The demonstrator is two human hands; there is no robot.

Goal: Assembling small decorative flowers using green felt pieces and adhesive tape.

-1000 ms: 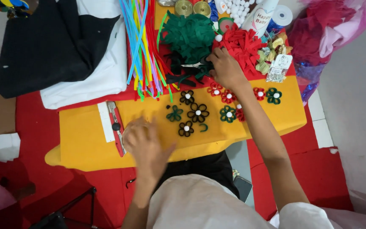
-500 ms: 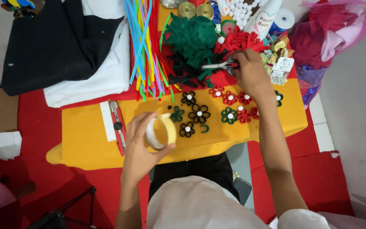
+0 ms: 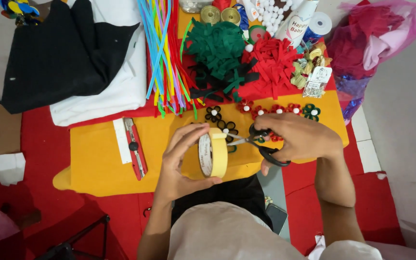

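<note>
Your left hand [image 3: 179, 163] fingers grip the tape roll [image 3: 214, 152]; your right hand [image 3: 299, 137], at 3 o'clock, closes on black scissors [image 3: 261, 142]. You're cutting tape; next needs blades squarely across the strip.

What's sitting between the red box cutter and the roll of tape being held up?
Only bare yellow felt and the left hand gripping the tape roll; nothing else lies beside the box cutter, seen from the head camera.

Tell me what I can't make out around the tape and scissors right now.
Head view only:
- Tape's loose end: hidden where the scissors meet the tape roll.
- Scissor handles: mostly covered by the right hand.
- Far side of the roll: hidden by the left hand.
- Small felt flowers: partly behind roll and hands.
- Pink bag: contents blurred.
</note>
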